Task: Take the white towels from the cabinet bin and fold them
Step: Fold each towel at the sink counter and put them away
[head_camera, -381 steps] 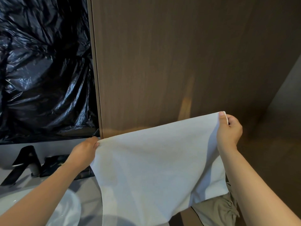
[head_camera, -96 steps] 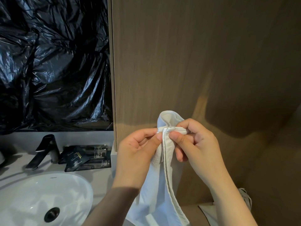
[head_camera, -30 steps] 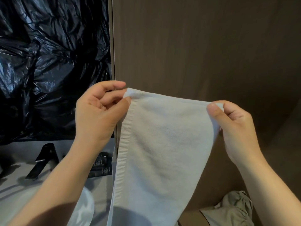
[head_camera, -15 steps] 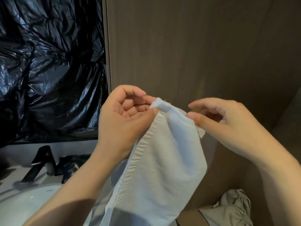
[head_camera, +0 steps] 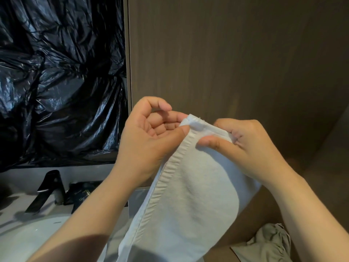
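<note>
Both hands pinched the top edge of a white towel [head_camera: 190, 197] held up before a brown wooden panel [head_camera: 236, 53].

The left hand [head_camera: 149, 142] gripped the upper corner at the ribbed hem, thumb against curled fingers. The right hand [head_camera: 251, 148] pinched the same edge just beside it, thumb in front. The towel hung in the air from both. Black plastic sheeting [head_camera: 56, 82], a dark tap [head_camera: 51, 188] and a white basin [head_camera: 24, 241] lay to the left, and a crumpled beige cloth [head_camera: 268, 244] at lower right.
</note>
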The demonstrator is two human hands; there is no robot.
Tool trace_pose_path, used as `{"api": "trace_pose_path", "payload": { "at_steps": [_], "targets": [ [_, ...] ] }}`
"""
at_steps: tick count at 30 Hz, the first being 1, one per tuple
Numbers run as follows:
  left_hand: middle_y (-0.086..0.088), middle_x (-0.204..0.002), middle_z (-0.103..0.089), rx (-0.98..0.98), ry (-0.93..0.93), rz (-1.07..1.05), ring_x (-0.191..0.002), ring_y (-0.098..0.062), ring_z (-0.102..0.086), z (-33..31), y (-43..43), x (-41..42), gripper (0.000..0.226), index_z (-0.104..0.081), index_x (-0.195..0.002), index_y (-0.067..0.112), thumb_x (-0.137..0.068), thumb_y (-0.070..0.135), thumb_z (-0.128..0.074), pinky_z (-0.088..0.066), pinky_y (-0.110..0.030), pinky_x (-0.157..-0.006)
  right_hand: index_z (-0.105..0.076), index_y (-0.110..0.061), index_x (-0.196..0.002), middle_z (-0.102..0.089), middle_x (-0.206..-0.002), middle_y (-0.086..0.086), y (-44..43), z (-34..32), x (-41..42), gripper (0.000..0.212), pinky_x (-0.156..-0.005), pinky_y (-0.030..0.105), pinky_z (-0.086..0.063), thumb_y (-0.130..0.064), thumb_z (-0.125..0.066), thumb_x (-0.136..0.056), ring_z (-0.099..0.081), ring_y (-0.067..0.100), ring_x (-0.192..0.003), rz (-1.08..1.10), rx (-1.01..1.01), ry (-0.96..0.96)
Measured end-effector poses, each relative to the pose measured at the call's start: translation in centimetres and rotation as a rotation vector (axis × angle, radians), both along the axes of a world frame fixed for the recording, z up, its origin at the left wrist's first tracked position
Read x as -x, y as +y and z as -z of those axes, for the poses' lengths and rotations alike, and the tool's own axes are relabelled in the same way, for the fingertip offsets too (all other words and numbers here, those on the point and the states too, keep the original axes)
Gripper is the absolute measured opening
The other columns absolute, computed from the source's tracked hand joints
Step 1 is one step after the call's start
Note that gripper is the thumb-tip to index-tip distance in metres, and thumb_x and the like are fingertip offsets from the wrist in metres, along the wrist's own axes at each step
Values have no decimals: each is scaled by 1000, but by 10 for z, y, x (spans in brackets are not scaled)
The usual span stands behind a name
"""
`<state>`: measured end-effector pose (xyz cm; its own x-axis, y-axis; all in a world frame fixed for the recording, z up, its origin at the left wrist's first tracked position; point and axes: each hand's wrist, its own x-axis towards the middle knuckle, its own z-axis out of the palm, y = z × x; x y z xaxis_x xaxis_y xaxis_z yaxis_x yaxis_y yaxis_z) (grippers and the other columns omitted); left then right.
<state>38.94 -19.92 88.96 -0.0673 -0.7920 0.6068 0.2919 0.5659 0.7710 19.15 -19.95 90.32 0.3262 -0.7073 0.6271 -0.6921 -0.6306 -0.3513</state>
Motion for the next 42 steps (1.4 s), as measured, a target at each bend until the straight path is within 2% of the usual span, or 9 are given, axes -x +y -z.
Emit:
{"api": "trace_pose_path", "payload": {
  "at_steps": [6,9,12,19,25,29,32,37,42],
  "targets": [
    [-6,-97,-75,-130,-442,68,-89,-26,-72,32,-1,-20,31,-67,-105,11,-78,25,-74,-59,-37,-79,-56,-33,-64,-57,-63,-14,1,3,2,37,-52,20,-41,-62,-54,-86,-59,15,-65,1,85,-57],
    [-9,-90,-75,-168,-354,-1,-83,-31,-72,48,0,-18,29,-73,-96,7,-72,23,-73,-59,-43,-75,-60,-29,-68,-57,-63,-12,2,1,1,45,-55,34,-49,-69,-48,-84,-60,13,-66,74,39,26],
    [-11,-85,-75,-149,-316,-42,-75,-31,-69,52,0,-12,23,-75,-93,9,-74,21,-77,-56,-46,-72,-64,-34,-82,-61,-72,-18,5,-4,-6,41,-62,34,-52,-71,-47,-85,-62,7,-75,95,4,98],
    [2,-94,-75,-106,-375,-18,-86,-16,-71,59,3,-6,25,-68,-101,17,-80,31,-70,-58,-26,-75,-60,-26,-75,-57,-65,-10,-1,3,-13,43,-58,40,-47,-64,-48,-88,-58,16,-66,116,126,-25],
    [0,-97,-68,-213,-668,-39,-89,-16,-65,104,-6,-23,55,-66,-101,22,-77,70,-51,-52,-35,-78,-62,-29,-76,-60,-71,-15,0,4,-6,32,-59,28,-47,-58,-54,-89,-60,11,-77,206,166,-176],
    [5,-92,-66,-194,-785,-110,-85,-10,-63,128,-14,-37,41,-64,-98,26,-88,61,-45,-50,-31,-74,-62,-27,-73,-60,-70,-15,0,15,0,33,-55,17,-41,-55,-54,-88,-60,10,-74,223,108,-274],
    [5,-88,-65,-188,-866,-124,-84,-9,-62,149,-18,-49,54,-62,-95,21,-90,68,-36,-50,-35,-77,-58,-28,-68,-58,-65,-19,-2,30,4,31,-54,7,-37,-50,-56,-89,-58,4,-70,245,63,-362],
    [6,-89,-65,-148,-927,-191,-84,-7,-60,173,-23,-62,62,-63,-95,21,-85,71,-28,-51,-34,-77,-53,-28,-63,-55,-58,-20,-7,58,9,34,-51,5,-36,-43,-59,-92,-55,1,-63,313,-3,-438],
    [10,-71,-55,-13,-1080,-257,-72,-3,-52,159,-29,-72,40,-51,-73,27,-95,59,-36,-37,-18,-60,-53,-21,-64,-56,-58,-13,-2,102,27,38,-51,11,-36,-44,-55,-94,-54,2,-60,411,-122,-559]
  ]
}}
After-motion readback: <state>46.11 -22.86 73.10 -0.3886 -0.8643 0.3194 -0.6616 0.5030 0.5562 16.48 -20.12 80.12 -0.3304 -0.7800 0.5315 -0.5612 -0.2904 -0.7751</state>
